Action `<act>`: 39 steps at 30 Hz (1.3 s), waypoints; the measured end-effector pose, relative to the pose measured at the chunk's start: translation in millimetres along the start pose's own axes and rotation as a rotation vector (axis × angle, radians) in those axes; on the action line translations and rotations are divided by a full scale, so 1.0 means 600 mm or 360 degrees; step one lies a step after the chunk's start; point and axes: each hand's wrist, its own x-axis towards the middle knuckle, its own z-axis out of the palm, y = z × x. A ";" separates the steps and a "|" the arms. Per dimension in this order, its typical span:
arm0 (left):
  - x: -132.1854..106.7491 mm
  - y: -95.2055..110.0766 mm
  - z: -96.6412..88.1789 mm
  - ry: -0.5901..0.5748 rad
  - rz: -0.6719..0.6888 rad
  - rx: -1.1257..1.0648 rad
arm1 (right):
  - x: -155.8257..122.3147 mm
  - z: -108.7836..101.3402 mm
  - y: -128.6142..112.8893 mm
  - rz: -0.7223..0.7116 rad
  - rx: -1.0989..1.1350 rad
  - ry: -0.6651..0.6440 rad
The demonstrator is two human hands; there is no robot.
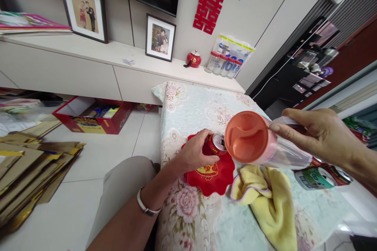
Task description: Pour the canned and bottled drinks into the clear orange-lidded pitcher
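My left hand [196, 150] is wrapped round the side of a red drink can [217, 144] whose opened silver top shows. The can stands on, or just over, a red scalloped tray [213, 182]; its base is hidden by my hand. In my right hand [319, 133], thumb and fingers pinch the handle of a clear plastic jug [290, 153]. The jug lies tipped over in the air, its orange top [246, 137] facing me and close beside the can's rim. Whether they touch, I cannot tell. No liquid stream is visible.
A yellow towel [271, 200] lies crumpled on the flowered tablecloth [188, 211]. Behind the jug, a green can [313, 178] and red cans [343, 174] lie at the right. Glass jars [222, 64] and picture frames [160, 39] stand on the cabinet. Flattened cardboard [32, 168] covers the left floor.
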 end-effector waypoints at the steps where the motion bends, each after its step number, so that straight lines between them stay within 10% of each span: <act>1: 0.000 0.000 0.000 0.0001 -0.0001 0.0005 | -0.001 0.001 0.002 0.0006 0.0000 -0.0010; 39: 0.000 0.000 -0.001 -0.0004 0.0005 0.0001 | 0.008 -0.004 -0.008 -0.0056 -0.0061 -0.0017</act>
